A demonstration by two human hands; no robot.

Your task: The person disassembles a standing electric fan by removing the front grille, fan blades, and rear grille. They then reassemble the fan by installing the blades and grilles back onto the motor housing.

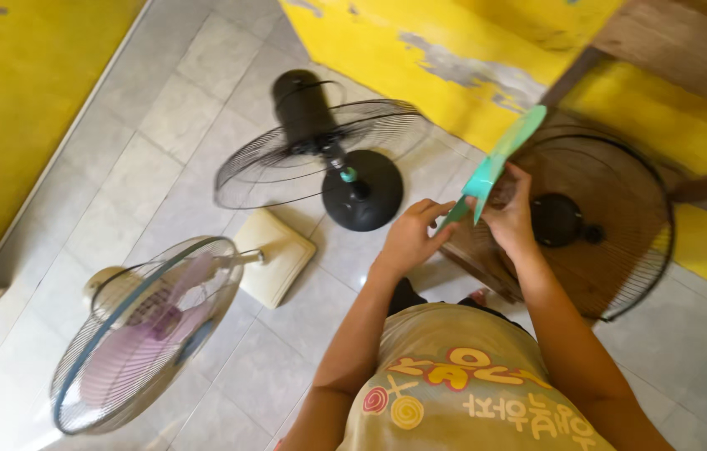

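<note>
Both my hands hold a teal plastic fan blade piece [500, 159] in front of me. My left hand [410, 235] pinches its lower tip, and my right hand [507, 210] grips its hub part from the right. Just behind the blade lies a black round fan guard [629, 225] with a dark hub, resting on a wooden edge. Ahead of my left hand a black fan [320, 138] lies on the tiled floor with its rear grille, bare motor shaft and round base showing.
A white and blue fan [140, 330] with pale pink blades lies at the lower left on its cream square base [278, 255]. Yellow walls with peeling paint run along the left and the top. A wooden beam [688, 58] crosses the top right.
</note>
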